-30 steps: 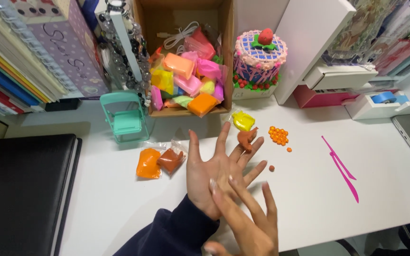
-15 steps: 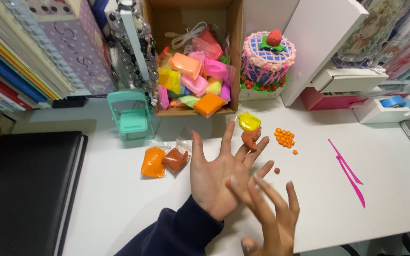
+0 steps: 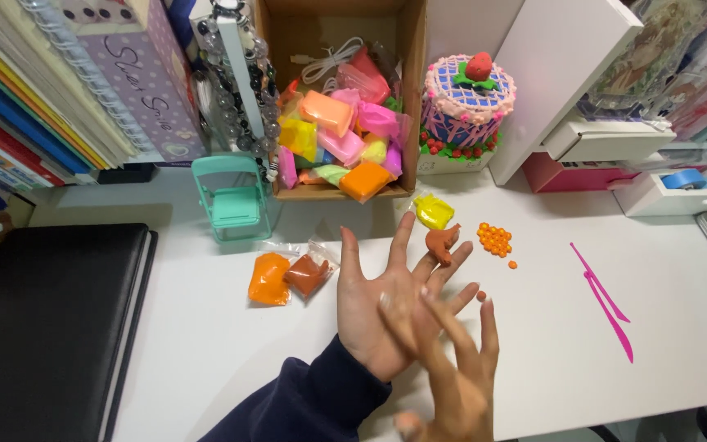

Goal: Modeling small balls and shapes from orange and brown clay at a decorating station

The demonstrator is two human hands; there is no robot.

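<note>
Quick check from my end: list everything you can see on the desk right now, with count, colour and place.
Box: one, brown card, back centre, full of bright clay packets.
Clay bags: two, orange and brown, left of the hands.
Yellow bag: one, in front of the box.
Brown lump: one, by the left fingertips.
Beads: a small cluster, orange, right of the lump.
Tool: one, pink, right.
Chair: one, mint, miniature, left of the box.
Cake: one, pink and blue model, right of the box.
Folder: one, black, left.
Books: a row, back left.
Tape: one, blue, far right.
Left hand: open, palm up.
Right hand: fingers on the left palm.
</note>
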